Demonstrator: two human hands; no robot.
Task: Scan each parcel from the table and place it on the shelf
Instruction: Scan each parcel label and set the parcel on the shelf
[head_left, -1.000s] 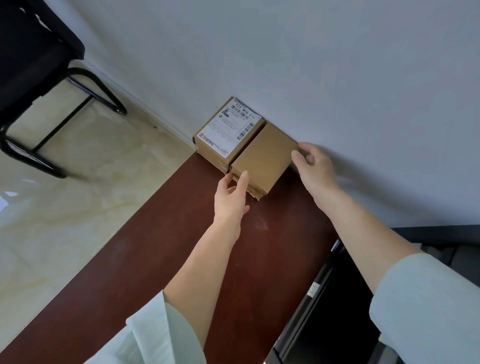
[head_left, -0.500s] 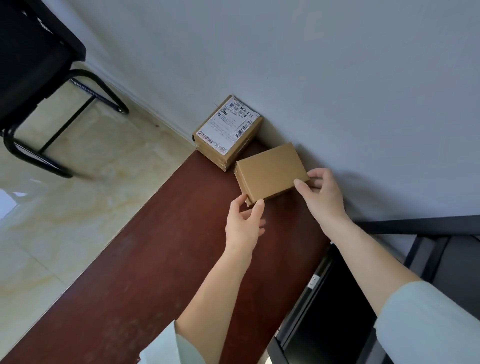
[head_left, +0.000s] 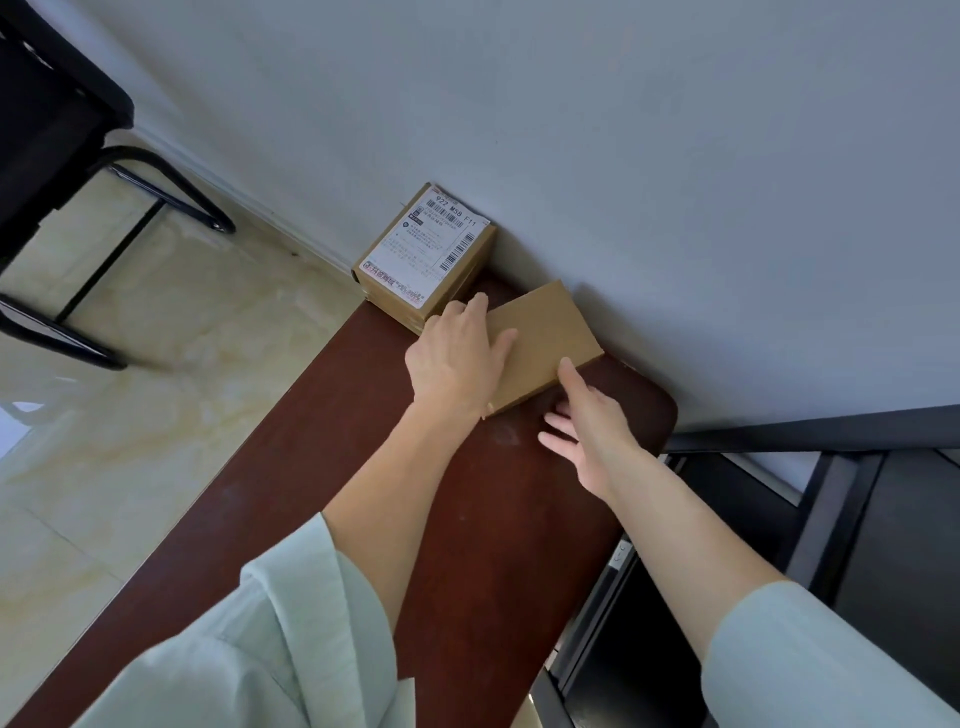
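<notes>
A plain brown parcel (head_left: 550, 338) sits at the far end of the dark red table (head_left: 363, 519), close to the wall. My left hand (head_left: 457, 358) lies over its left part, fingers curled round the left edge and thumb on top. My right hand (head_left: 587, 431) is at the parcel's near edge; one straight finger touches that edge and the others are spread above the table. A second brown parcel (head_left: 426, 249) with a white barcode label stands in the far corner against the wall, just behind my left hand.
A black metal shelf frame (head_left: 857, 493) stands to the right of the table, below its level. A black chair (head_left: 52, 130) is on the pale tiled floor at the far left. The grey wall runs right behind both parcels.
The plain parcel has been pulled away from the labelled one and turned. My left hand moved from its near corner onto its top; my right hand dropped from the right side to the near edge.
</notes>
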